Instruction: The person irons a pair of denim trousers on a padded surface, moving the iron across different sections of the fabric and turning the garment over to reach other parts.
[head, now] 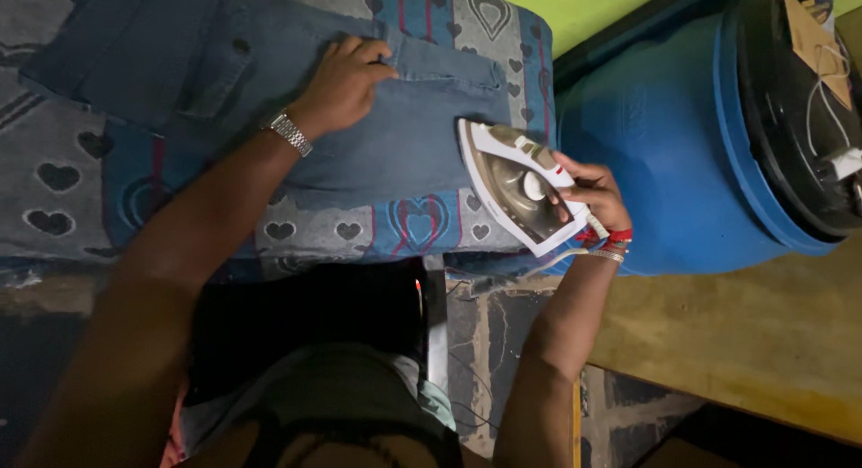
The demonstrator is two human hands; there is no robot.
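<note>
The left hand (343, 83), in the upper middle of the frame, lay flat with fingers spread on the blue jeans (395, 127), gripping nothing. The right hand (593, 197), at centre right, was closed around the handle of a white and brown iron (516, 185), tilted up at the jeans' edge, apparently off the cloth. The jeans lay on a heart-patterned blanket (54, 189); a blue barrel (664, 136) stood at right.

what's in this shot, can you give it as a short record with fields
left hand: left hand pressed flat on the blue jeans
right hand: right hand grips the handle of the white iron
iron: tilted on its side at the jeans' right edge
surface: heart-patterned cloth under the jeans
beside: blue barrel with a black lid, to the right
</note>
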